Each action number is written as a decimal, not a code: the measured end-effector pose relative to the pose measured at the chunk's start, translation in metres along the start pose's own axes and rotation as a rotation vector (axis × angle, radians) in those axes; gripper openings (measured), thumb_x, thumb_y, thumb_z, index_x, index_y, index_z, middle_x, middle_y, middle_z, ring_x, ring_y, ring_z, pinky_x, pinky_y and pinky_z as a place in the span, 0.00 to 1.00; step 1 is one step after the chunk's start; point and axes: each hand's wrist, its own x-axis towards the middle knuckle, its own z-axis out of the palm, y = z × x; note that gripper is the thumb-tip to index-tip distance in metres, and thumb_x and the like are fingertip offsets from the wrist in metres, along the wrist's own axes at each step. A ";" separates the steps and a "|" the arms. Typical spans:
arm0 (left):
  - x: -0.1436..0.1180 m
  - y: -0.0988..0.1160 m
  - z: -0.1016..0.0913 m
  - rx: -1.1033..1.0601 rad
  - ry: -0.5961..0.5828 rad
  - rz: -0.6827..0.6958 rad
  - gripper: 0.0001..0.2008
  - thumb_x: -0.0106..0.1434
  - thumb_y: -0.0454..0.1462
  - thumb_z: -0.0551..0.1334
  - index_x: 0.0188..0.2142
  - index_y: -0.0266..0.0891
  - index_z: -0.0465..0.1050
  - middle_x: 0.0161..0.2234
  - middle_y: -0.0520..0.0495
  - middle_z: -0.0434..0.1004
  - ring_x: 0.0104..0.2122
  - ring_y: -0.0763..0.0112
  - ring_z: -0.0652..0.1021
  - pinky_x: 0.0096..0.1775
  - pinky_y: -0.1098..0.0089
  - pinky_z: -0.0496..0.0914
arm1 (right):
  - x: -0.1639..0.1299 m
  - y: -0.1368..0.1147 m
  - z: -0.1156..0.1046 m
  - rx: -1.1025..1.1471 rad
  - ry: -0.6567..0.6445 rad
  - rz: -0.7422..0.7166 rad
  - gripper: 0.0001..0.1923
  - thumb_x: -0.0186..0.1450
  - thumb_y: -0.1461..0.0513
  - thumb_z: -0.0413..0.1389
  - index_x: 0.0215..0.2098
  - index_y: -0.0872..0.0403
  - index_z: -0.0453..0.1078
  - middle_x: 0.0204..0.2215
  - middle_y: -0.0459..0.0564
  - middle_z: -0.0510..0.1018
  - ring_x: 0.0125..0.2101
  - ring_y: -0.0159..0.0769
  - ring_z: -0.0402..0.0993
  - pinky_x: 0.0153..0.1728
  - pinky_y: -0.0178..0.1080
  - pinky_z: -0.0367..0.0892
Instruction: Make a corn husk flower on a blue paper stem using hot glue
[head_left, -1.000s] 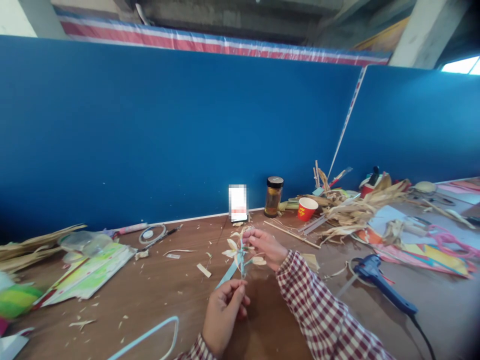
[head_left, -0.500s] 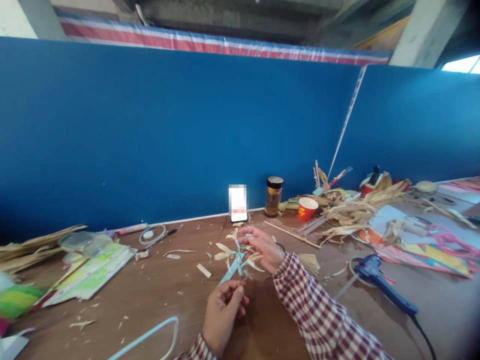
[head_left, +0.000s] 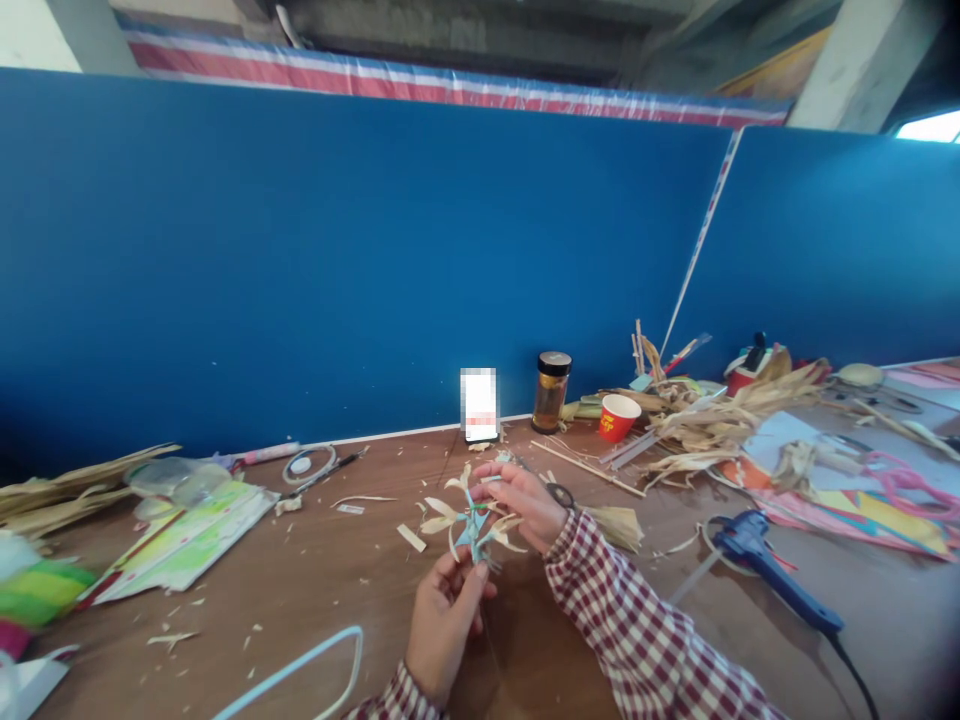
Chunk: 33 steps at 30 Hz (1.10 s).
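Above the brown table (head_left: 300, 590), both my hands hold a small flower made of pale corn-husk petals (head_left: 469, 515) on a thin stem wrapped in light blue tape. My left hand (head_left: 444, 620) pinches the stem from below. My right hand (head_left: 525, 503), in a red-checked sleeve, grips the flower head from the right with fingers curled round the petals. A loop of the light blue tape (head_left: 300, 668) lies on the table at the lower left.
A blue glue gun (head_left: 765, 562) lies to the right. Behind the hands stand a phone (head_left: 478, 404), a dark-lidded jar (head_left: 550, 391) and a red paper cup (head_left: 618, 417). Dried husks (head_left: 720, 420) pile at the back right, papers (head_left: 180, 540) and husks at the left. A blue partition (head_left: 337, 270) walls the table.
The flower has come down and nearer to me. The loose blue tape strip that ran down to my left hand is now wound close against the stem. My left hand has risen towards the flower.
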 end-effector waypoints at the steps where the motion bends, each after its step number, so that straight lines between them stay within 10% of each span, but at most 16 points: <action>1: 0.000 0.000 0.000 -0.003 0.012 0.011 0.24 0.51 0.49 0.63 0.39 0.33 0.68 0.19 0.51 0.73 0.12 0.83 0.62 0.16 0.79 0.57 | 0.000 0.003 0.001 -0.006 -0.010 0.010 0.16 0.56 0.60 0.59 0.41 0.56 0.66 0.31 0.50 0.77 0.28 0.31 0.74 0.25 0.32 0.66; 33: 0.001 -0.001 -0.005 -0.005 0.028 0.097 0.16 0.56 0.46 0.60 0.34 0.35 0.76 0.26 0.49 0.73 0.25 0.73 0.70 0.26 0.75 0.67 | 0.002 0.019 -0.007 -0.192 -0.235 0.039 0.17 0.50 0.62 0.64 0.37 0.58 0.67 0.26 0.44 0.71 0.25 0.26 0.68 0.29 0.32 0.65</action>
